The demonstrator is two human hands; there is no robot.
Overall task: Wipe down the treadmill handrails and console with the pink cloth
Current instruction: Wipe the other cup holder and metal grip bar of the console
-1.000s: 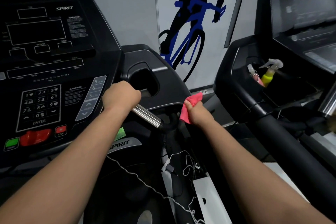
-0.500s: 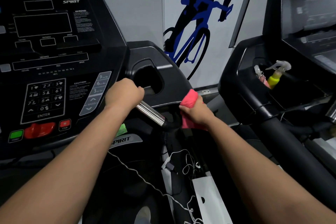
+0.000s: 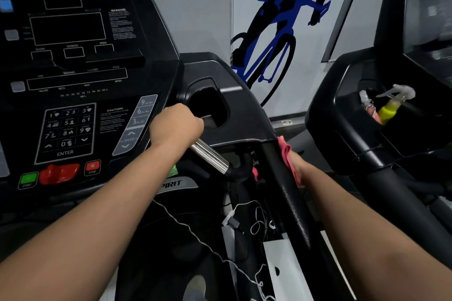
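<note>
The black treadmill [image 3: 220, 73] has a pink cloth [image 3: 285, 154] on its side rail [image 3: 289, 205]. The next treadmill [image 3: 327, 137] has a tray [image 3: 344, 102] with a yellow spray bottle [image 3: 391, 108] in it.

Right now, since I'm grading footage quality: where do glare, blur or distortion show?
Head view throughout: glare streaks the chrome grip below the left hand; the neighbouring treadmill's console at right is blurred; the keypad reads fairly sharp; wide-angle distortion bows lines near the frame's edges.

Right hand [image 3: 301, 166] and pink cloth [image 3: 285, 153], before by the chrome bar [image 3: 210, 157] end, now round the black side handrail [image 3: 291, 203].
</note>
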